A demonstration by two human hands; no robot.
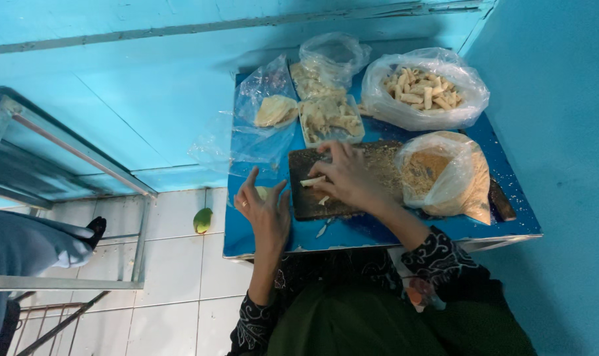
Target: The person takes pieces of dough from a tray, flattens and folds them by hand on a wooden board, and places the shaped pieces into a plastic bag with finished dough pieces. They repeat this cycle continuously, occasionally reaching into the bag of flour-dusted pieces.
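My right hand [349,177] rests on a dark cutting board [306,201] and its fingertips hold a pale strip of food [312,180] against the board. A smaller pale scrap [324,200] lies just below it. My left hand [265,209], with a ring on one finger, hovers at the board's left edge over the blue table [246,240], fingers spread. A small pale piece [263,192] shows between its fingers; I cannot tell if it is held. Brown crumbs [382,158] cover the board's right part.
Behind the board stand a clear tray of pale pieces [329,118], a bag with a pale lump [273,109], a bag of short pale sticks [424,89] and a bag of crumbs [444,175]. A green fruit [203,220] lies on the tiled floor. Another person's leg [42,244] is at the left.
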